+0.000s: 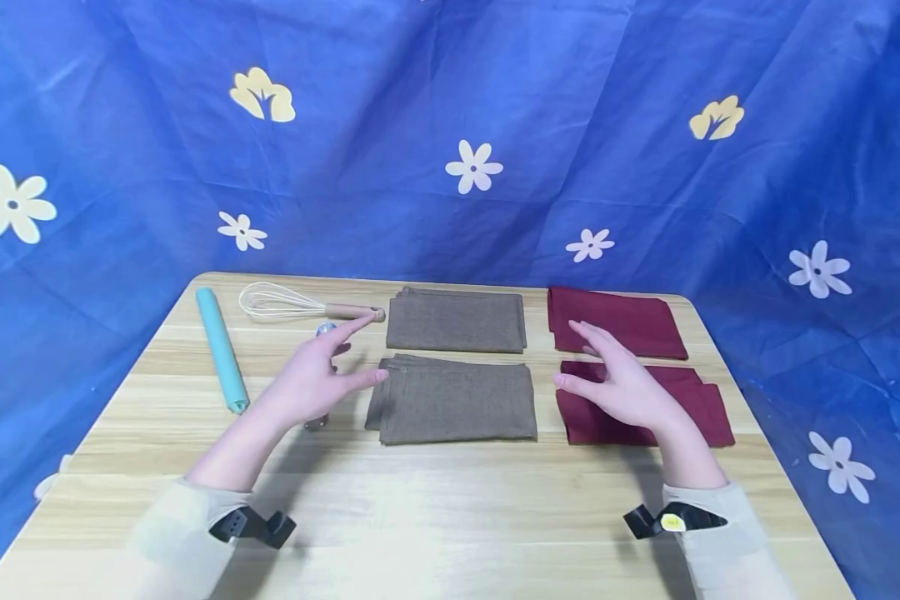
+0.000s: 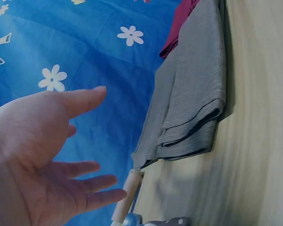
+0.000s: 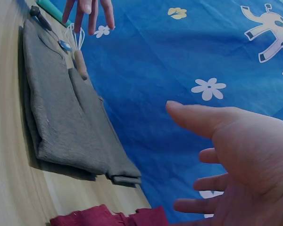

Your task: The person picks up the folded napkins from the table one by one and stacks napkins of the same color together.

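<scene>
My left hand (image 1: 311, 383) hovers with spread fingers above a utensil with a shiny end (image 1: 326, 328) and a dark grey handle (image 2: 167, 221), which it partly hides. To its right lie two folded grey cloths, a front one (image 1: 461, 404) and a back one (image 1: 457, 321). Over the two folded dark red cloths, one in front (image 1: 678, 382) and one behind (image 1: 630, 321), my right hand (image 1: 622, 383) is held with fingers extended. Neither hand holds anything; both palms face inward, as the wrist views show.
A whisk (image 1: 281, 301) with a beige handle lies at the back left. Left of it is a turquoise roll (image 1: 221, 350). The wooden table (image 1: 420, 517) has rounded back corners, and a blue flowered curtain (image 1: 390, 100) hangs behind it and down the sides.
</scene>
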Tool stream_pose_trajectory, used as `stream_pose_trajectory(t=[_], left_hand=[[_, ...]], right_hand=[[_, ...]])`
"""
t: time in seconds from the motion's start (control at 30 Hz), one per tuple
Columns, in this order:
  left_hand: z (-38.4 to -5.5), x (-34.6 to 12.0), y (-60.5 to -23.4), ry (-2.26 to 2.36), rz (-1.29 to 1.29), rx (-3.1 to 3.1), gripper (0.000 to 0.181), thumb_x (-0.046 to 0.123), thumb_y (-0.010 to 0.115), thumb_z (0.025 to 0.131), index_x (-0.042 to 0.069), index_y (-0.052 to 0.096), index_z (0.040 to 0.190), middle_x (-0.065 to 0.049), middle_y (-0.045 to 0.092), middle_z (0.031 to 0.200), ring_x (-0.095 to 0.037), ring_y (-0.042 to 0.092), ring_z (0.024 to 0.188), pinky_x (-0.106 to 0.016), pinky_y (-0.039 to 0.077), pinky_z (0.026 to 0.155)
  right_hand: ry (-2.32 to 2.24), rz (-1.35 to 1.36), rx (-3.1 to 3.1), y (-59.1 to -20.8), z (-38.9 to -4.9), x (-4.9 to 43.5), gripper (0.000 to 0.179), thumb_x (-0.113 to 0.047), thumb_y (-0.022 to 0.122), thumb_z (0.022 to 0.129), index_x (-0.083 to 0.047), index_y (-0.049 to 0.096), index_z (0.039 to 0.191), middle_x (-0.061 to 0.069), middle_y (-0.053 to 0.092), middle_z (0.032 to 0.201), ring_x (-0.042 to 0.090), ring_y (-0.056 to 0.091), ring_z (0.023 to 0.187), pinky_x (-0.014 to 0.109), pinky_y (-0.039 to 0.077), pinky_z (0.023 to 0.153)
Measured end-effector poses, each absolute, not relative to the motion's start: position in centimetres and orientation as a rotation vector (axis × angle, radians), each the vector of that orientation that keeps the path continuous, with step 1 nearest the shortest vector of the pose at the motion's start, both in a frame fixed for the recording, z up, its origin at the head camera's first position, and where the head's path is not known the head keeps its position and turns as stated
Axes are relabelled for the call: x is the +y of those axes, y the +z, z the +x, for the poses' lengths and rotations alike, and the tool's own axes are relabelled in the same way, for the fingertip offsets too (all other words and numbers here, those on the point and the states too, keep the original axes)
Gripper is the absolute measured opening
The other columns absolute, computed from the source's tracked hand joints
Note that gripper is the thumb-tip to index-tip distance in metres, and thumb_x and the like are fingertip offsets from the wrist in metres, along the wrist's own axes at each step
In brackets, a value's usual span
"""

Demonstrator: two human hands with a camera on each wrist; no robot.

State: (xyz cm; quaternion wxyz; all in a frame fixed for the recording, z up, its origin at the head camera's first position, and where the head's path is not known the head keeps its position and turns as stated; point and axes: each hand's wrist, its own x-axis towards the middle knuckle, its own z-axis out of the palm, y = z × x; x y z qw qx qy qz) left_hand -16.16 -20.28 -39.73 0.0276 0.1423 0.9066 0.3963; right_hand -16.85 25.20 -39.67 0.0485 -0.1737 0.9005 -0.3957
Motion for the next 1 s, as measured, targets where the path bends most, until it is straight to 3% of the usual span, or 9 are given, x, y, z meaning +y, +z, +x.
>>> stream_pose_trajectory(t=[0.2,0.33,0.63,1.0], left_hand=[[-16.1,-19.4,-40.9,1.323,0.356,2.731,0.086,0.028,0.086,0.092,0.023,0.04,0.164,-0.023,0.042,0.162,-0.052,0.057,0.131,-0.061,0.049,0.105],[-15.9,-18.9,-41.4,1.343,0.316,2.701,0.084,0.024,0.086,0.092,0.016,0.041,0.163,-0.031,0.046,0.156,-0.051,0.059,0.129,-0.061,0.048,0.106],[-15.5,-17.9,-42.5,1.331,0.238,2.68,0.08,0.025,0.084,0.093,0.012,0.043,0.161,-0.034,0.053,0.148,-0.05,0.06,0.128,-0.064,0.044,0.109],[-15.6,-17.0,-43.3,1.215,0.161,2.764,0.08,0.026,0.086,0.091,0.003,0.046,0.156,-0.029,0.068,0.129,-0.044,0.067,0.12,-0.06,0.051,0.103]], right_hand=[[-1.344,-0.536,2.626,-40.7,-16.9,24.7,0.084,-0.025,0.082,0.096,-0.005,0.035,0.163,0.019,0.04,0.162,0.048,0.051,0.138,0.06,0.049,0.106],[-1.366,-0.529,2.616,-41.3,-17.0,24.2,0.081,-0.023,0.082,0.096,-0.005,0.039,0.161,0.02,0.043,0.16,0.049,0.055,0.134,0.057,0.052,0.103],[-1.349,-0.519,2.598,-42.8,-16.9,23.2,0.078,-0.024,0.081,0.097,0.001,0.041,0.158,0.026,0.043,0.16,0.047,0.062,0.127,0.051,0.058,0.097],[-1.391,-0.401,2.546,-45.1,-16.7,21.8,0.071,-0.023,0.08,0.098,0.006,0.046,0.153,0.028,0.057,0.145,0.027,0.073,0.111,0.039,0.058,0.095]])
